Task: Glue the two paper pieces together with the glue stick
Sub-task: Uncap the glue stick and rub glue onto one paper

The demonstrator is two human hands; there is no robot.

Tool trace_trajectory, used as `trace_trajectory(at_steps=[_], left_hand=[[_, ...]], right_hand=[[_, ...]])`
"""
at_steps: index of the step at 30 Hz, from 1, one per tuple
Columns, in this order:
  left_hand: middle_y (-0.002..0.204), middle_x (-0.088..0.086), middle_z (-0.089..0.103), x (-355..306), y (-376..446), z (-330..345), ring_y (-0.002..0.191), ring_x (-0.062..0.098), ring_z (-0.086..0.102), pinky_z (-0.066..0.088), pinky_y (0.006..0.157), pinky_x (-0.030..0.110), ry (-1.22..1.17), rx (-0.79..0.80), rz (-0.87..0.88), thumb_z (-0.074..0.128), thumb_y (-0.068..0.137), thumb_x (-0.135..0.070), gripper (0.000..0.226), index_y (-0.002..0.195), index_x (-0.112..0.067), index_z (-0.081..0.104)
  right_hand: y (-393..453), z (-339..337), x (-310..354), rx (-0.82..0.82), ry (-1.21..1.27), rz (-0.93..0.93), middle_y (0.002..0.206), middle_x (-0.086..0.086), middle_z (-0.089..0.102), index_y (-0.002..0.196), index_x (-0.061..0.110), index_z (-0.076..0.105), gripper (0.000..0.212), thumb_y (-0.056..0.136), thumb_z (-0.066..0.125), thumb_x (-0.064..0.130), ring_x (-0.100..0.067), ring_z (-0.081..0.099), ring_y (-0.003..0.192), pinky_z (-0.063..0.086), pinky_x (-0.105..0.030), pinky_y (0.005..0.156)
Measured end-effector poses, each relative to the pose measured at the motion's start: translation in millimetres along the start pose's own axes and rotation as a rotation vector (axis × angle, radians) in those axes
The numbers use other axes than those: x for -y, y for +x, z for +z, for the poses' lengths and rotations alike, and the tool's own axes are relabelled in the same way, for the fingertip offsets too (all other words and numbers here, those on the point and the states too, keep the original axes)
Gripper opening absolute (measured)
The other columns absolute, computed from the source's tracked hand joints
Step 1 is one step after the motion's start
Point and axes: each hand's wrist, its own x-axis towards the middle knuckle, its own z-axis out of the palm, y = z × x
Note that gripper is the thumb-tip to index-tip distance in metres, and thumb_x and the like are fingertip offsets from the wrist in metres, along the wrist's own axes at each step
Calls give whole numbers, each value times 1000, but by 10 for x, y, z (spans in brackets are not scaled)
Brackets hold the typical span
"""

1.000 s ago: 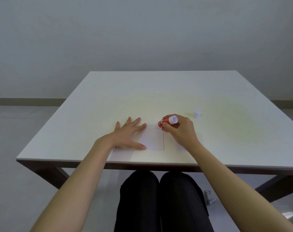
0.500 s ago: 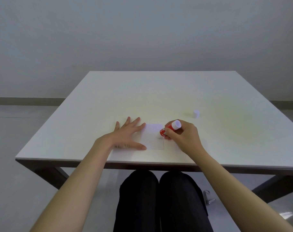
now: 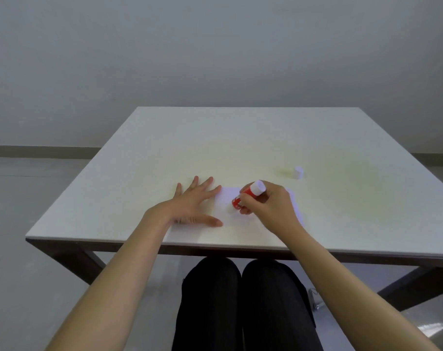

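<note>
Two white paper pieces lie side by side near the table's front edge. The left piece (image 3: 226, 203) is pinned flat at its left edge by my left hand (image 3: 193, 205), fingers spread. The right piece (image 3: 295, 203) shows only partly from under my right hand (image 3: 268, 205). That hand grips a red glue stick (image 3: 245, 196), tilted, with its lower end down on the left paper and its white end pointing up and right. The stick's white cap (image 3: 299, 172) stands apart on the table, behind and right of my right hand.
The white table (image 3: 240, 138) stretches far behind the papers; its front edge (image 3: 240, 247) runs just below my wrists. My black-clad legs (image 3: 240, 305) are under it, and a small metal object (image 3: 316, 300) lies on the floor to the right.
My right hand has drawn the glue stick from the paper's far edge toward me and slightly left, down across the left piece. My left hand has stayed still on the paper.
</note>
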Motion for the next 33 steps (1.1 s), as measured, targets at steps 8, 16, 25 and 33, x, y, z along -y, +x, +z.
trace_trajectory(at_steps=[8,16,25,33], left_hand=[[160,-8,-17,44,27,11,144,20,-26,-18,113,55,25,7,11,62,77,-60,98,151,-34,1],[159,-11,-16,107,59,65,143,17,-27,-22,112,52,-46,-32,33,64,74,-62,100,150,-39,4],[159,-11,-16,106,77,63,144,18,-26,-21,113,53,-1,-25,13,64,74,-61,101,150,-37,2],[159,-11,-17,72,39,47,143,17,-27,-21,113,51,-14,-21,8,62,75,-61,101,150,-34,1]], right_hand=[[285,76,-54,-217,85,108,64,1,72,66,16,66,15,78,59,10,-17,70,65,60,-41,73],[-76,312,-19,-6,-36,-4,74,1,73,73,22,68,7,69,66,27,-17,69,71,53,-26,66],[-41,-41,-23,-129,3,98,65,-1,74,72,15,71,4,70,67,17,-18,71,66,59,-39,71],[-148,-69,-22,-164,-25,89,61,-2,72,69,15,69,8,75,63,13,-17,69,61,59,-40,70]])
